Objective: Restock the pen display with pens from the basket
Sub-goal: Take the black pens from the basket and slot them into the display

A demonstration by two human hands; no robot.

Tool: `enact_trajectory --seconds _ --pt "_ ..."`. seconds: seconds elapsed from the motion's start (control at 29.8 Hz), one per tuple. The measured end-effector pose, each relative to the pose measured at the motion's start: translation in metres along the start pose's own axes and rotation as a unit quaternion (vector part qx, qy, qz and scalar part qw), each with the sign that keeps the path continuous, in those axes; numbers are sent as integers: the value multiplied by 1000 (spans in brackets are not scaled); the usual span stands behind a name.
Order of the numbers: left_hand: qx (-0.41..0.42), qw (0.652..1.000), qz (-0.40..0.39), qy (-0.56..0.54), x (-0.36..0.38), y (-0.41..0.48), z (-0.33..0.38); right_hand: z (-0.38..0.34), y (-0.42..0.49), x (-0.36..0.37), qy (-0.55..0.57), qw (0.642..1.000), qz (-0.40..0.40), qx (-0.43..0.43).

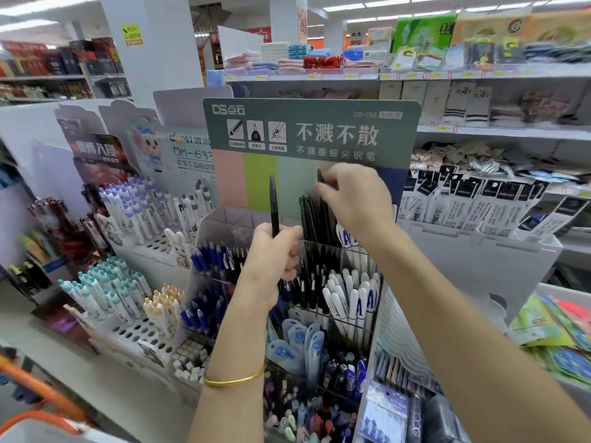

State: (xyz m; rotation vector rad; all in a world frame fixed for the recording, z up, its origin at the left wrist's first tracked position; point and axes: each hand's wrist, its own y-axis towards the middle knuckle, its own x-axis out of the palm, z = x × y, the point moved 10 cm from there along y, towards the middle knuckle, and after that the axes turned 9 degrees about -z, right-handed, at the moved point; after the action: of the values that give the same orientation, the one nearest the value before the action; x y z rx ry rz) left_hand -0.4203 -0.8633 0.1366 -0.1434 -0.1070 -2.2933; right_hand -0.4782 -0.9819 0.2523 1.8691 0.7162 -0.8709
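Restocking at the top tier of the pen display (313, 129).
The right hand (355, 199) pinches a black pen (319, 175) by its upper end, axis vertical, directly over the rear compartment (323, 251), which holds upright stocked pens (311, 215); this grip is the nearer. The left hand (271, 254) is curled round a second pen (273, 199), upright, just left of that compartment.

Dark pens (315, 215) stand in the display's (311, 129) rear right compartment.
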Motion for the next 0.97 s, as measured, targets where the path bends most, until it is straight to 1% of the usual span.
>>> enact_trajectory --seconds 0.07,0.17,0.3,0.37,0.4,0.5,0.54,0.6,0.67,0.71,0.74,0.81,0.87,0.91,0.97 --pt "-12 999 -23 -23 6 -1 -1 -2 -1 9 -51 998 -35 4" --pt "-18 998 -39 -46 10 -1 -3 -7 0 8 -123 991 -45 7" --pt "7 998 -50 -37 13 -1 1 -5 0 16 -112 991 -75 19" --pt "29 997 -59 -26 16 -2 8 0 -1 18 -77 993 -81 26" --pt "36 997 -61 -21 16 -2 10 2 -2 14 -49 996 -70 26" --pt "44 997 -62 6 17 -1 11 0 -4 -11 69 998 3 -2" --pt "44 997 -61 12 18 -2 11 -3 -5 -17 123 992 7 -17" --pt "44 997 -53 25 21 -5 13 -14 -7 -14 211 975 -39 -47" --pt "46 997 -51 30 25 -8 17 -24 -9 -5 224 968 -93 -64" --pt "53 997 -53 30 26 -9 18 -24 -9 -4 231 966 -95 -63" --pt "61 996 -50 33 25 -9 19 -22 -8 -8 250 964 -77 -57" --pt "71 996 -21 50 15 -9 20 -11 -4 -25 290 956 2 -35" --pt "78 995 17 56 3 -10 20 0 -4 -44 281 956 82 -14" --pt "83 995 29 55 -1 -10 21 2 -4 -48 265 959 102 -13" --pt "83 994 40 59 -4 -11 21 1 -5 -48 241 964 110 -16"
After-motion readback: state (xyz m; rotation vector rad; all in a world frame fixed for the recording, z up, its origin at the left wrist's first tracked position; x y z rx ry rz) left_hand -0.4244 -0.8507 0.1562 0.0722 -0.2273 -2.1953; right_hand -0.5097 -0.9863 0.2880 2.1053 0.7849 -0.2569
